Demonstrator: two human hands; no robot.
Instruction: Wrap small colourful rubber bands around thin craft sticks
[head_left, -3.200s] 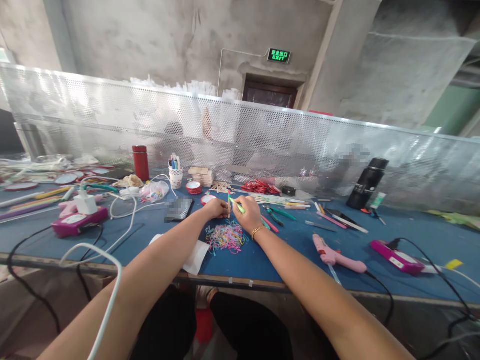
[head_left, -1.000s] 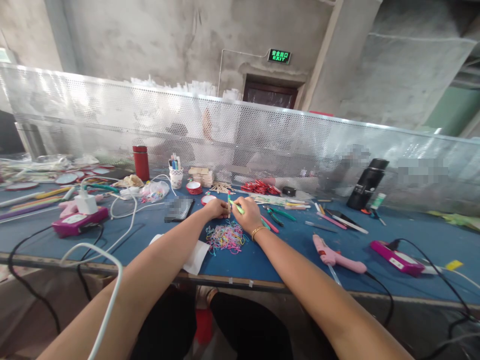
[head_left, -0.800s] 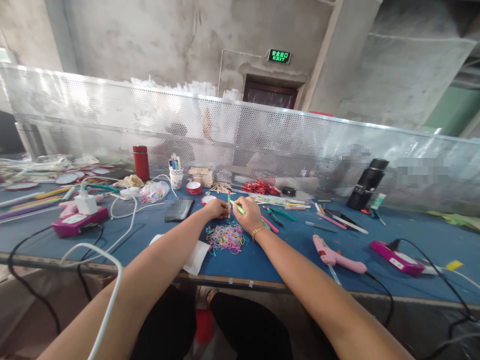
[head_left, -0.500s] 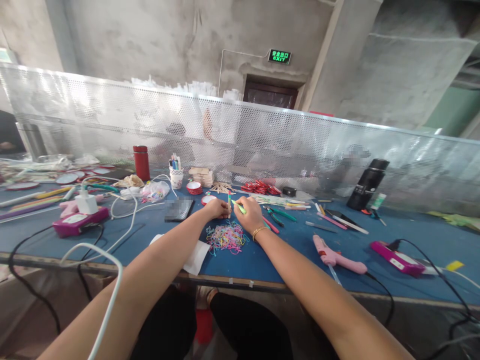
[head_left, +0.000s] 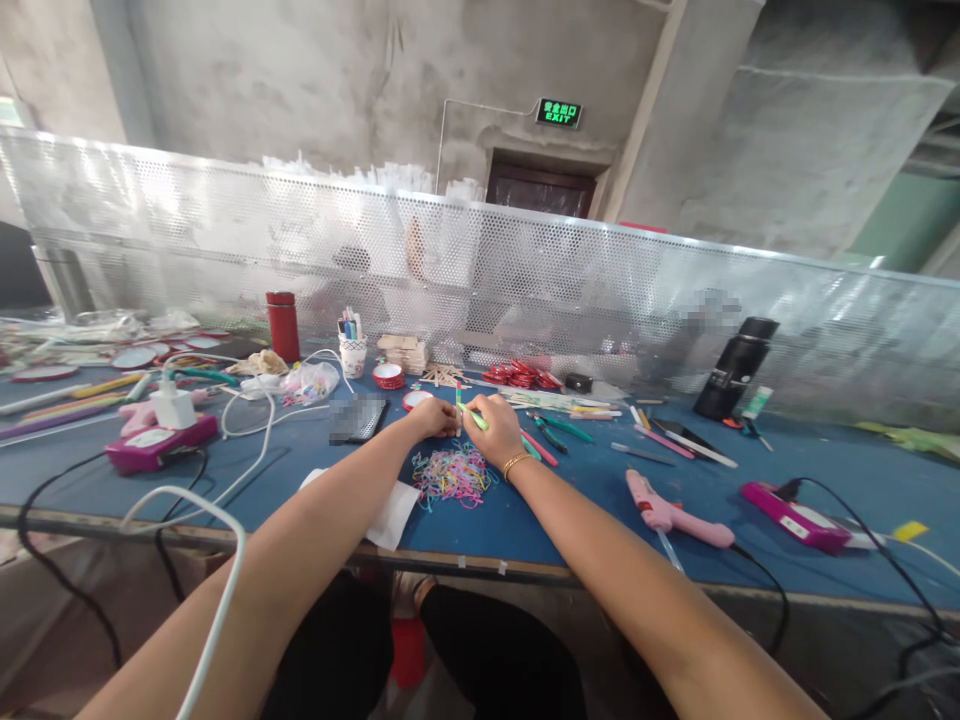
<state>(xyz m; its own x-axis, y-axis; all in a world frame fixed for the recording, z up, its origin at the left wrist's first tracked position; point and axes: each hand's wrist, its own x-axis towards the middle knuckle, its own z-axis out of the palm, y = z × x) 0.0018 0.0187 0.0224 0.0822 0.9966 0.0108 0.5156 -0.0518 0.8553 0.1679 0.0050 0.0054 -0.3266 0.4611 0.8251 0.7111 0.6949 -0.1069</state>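
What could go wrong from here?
The green marker in the right hand could slip off the narrow stick and mark the left hand holding it. Either wrist might scatter the loose coloured bands between the forearms. The pink glue gun's black cord droops over the blue table's front; a snag could drag it.
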